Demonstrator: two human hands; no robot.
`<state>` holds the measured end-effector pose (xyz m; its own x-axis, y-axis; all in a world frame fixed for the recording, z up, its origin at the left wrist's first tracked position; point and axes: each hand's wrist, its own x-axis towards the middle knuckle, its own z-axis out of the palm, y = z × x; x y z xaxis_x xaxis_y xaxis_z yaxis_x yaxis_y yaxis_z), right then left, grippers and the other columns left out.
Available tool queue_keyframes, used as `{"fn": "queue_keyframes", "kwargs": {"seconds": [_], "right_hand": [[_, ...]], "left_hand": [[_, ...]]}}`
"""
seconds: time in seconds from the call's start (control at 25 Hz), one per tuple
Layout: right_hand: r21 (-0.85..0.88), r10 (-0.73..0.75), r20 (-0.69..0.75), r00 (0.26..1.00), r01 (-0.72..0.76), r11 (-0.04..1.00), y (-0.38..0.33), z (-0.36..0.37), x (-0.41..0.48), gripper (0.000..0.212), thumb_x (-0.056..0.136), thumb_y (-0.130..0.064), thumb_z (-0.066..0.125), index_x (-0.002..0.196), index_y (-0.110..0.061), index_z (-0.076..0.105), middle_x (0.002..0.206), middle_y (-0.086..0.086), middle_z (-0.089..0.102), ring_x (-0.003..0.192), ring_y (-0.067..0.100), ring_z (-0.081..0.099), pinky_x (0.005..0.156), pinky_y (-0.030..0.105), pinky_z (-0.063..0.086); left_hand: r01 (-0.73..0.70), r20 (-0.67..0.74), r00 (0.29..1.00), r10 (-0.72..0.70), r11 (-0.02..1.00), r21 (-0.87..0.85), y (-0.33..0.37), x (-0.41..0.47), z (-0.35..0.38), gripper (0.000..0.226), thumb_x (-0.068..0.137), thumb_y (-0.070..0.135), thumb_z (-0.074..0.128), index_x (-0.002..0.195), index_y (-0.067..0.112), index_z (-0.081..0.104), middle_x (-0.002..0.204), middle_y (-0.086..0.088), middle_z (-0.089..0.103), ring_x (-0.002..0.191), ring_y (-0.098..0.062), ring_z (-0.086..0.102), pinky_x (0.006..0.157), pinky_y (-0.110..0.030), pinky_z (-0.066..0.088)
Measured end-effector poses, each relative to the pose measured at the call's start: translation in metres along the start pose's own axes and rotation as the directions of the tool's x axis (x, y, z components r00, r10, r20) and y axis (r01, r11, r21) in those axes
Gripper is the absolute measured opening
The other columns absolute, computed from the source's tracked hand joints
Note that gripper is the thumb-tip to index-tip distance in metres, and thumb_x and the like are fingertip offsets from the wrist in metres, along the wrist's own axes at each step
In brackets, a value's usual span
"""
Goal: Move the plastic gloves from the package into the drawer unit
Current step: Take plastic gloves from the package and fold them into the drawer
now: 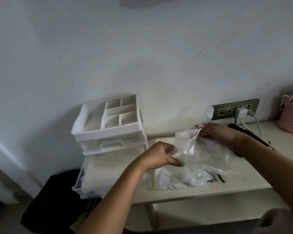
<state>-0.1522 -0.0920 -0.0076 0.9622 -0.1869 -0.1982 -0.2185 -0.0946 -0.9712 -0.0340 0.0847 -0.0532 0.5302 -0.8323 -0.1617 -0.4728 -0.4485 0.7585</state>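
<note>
While L hand [160, 154] & R hand [217, 132] fingers pinch package [200, 149], contents too blurry to ID.

The scene is taken by one wide-angle camera worn on the head, set above the near edge of the tabletop [243, 184] and aimed forward and down. The wall [142, 48] is faced and fills the upper half of the frame. The left hand [161, 156] and right hand [216, 132], with the package [201, 149] held between them, are seen at arm's length just below centre. The forearms are seen entering from the bottom and right edges.
</note>
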Motion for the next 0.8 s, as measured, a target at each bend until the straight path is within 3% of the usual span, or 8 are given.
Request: {"fn": "queue_keyframes", "kwargs": {"seconds": [0.08,0.2,0.36,0.44,0.48,0.56,0.72,0.8], "right_hand": [[0.038,-0.008,-0.079,0.997,0.011,0.999,0.004,-0.003,0.000,0.034,0.093,-0.003,0.046,0.073,-0.014,0.071,0.068,0.005,0.067,0.058,0.011,0.064,0.051,0.018,0.051],[0.095,0.017,-0.202,0.979,0.003,0.995,0.018,-0.011,0.013,0.018,0.095,-0.010,0.051,0.102,-0.008,0.068,0.083,0.003,0.071,0.064,0.007,0.067,0.055,0.014,0.053],[0.014,0.045,-0.326,0.944,-0.043,0.999,0.041,-0.019,0.032,0.019,0.095,-0.016,0.054,0.105,-0.010,0.068,0.103,0.003,0.069,0.089,0.012,0.066,0.074,0.019,0.054],[-0.125,0.069,-0.379,0.923,-0.125,0.984,0.054,-0.020,0.041,0.020,0.093,-0.016,0.056,0.107,-0.006,0.068,0.090,0.003,0.069,0.077,0.016,0.063,0.070,0.021,0.053],[-0.252,0.097,-0.387,0.917,-0.206,0.946,0.060,-0.018,0.046,0.024,0.095,-0.015,0.054,0.113,-0.004,0.065,0.089,0.002,0.066,0.073,0.013,0.060,0.067,0.016,0.050],[-0.495,0.122,-0.421,0.899,-0.340,0.800,0.074,-0.015,0.056,0.033,0.098,-0.017,0.046,0.129,-0.005,0.051,0.111,0.007,0.063,0.092,0.016,0.062,0.078,0.017,0.049],[-0.717,0.092,-0.460,0.883,-0.431,0.548,0.083,-0.008,0.072,0.058,0.091,-0.040,0.057,0.130,0.001,0.045,0.122,0.017,0.058,0.108,0.027,0.058,0.074,0.027,0.042],[-0.789,0.118,-0.483,0.868,-0.489,0.371,0.080,-0.001,0.074,0.077,0.086,-0.056,0.056,0.133,0.002,0.041,0.128,0.018,0.053,0.115,0.029,0.053,0.085,0.030,0.042]], "left_hand": [[0.010,-0.110,0.994,-0.022,0.994,-0.105,-0.001,-0.002,0.000,0.029,0.074,0.022,0.081,0.089,0.000,0.070,0.074,0.004,0.064,0.068,-0.001,0.060,0.074,-0.016,0.047],[-0.002,-0.206,0.975,-0.083,0.924,-0.383,0.005,-0.015,-0.010,0.014,0.082,0.010,0.072,0.084,-0.004,0.069,0.067,0.000,0.070,0.061,-0.004,0.067,0.068,-0.016,0.055],[0.042,-0.275,0.944,-0.180,0.896,-0.442,0.009,-0.033,-0.034,0.012,0.078,0.013,0.076,0.083,0.008,0.067,0.059,-0.001,0.067,0.049,-0.008,0.062,0.056,-0.019,0.054],[0.073,-0.262,0.940,-0.217,0.881,-0.467,0.007,-0.042,-0.045,0.017,0.076,0.014,0.078,0.088,0.008,0.068,0.055,0.002,0.064,0.048,-0.009,0.059,0.055,-0.023,0.054],[0.073,-0.247,0.945,-0.215,0.874,-0.481,0.005,-0.046,-0.049,0.018,0.076,0.012,0.077,0.092,0.010,0.068,0.055,0.004,0.063,0.048,-0.007,0.058,0.055,-0.023,0.053],[0.053,-0.248,0.951,-0.186,0.886,-0.460,0.002,-0.055,-0.057,0.022,0.079,0.009,0.074,0.098,0.016,0.066,0.053,0.006,0.058,0.043,-0.005,0.052,0.050,-0.019,0.047],[0.012,-0.284,0.951,-0.124,0.931,-0.364,-0.009,-0.077,-0.077,0.035,0.080,0.009,0.073,0.106,0.028,0.059,0.059,0.002,0.062,0.036,-0.002,0.038,0.035,-0.014,0.028],[0.005,-0.265,0.959,-0.098,0.943,-0.333,-0.017,-0.086,-0.087,0.040,0.080,0.009,0.072,0.113,0.027,0.059,0.056,0.007,0.063,0.037,-0.001,0.039,0.035,-0.014,0.029]]}}
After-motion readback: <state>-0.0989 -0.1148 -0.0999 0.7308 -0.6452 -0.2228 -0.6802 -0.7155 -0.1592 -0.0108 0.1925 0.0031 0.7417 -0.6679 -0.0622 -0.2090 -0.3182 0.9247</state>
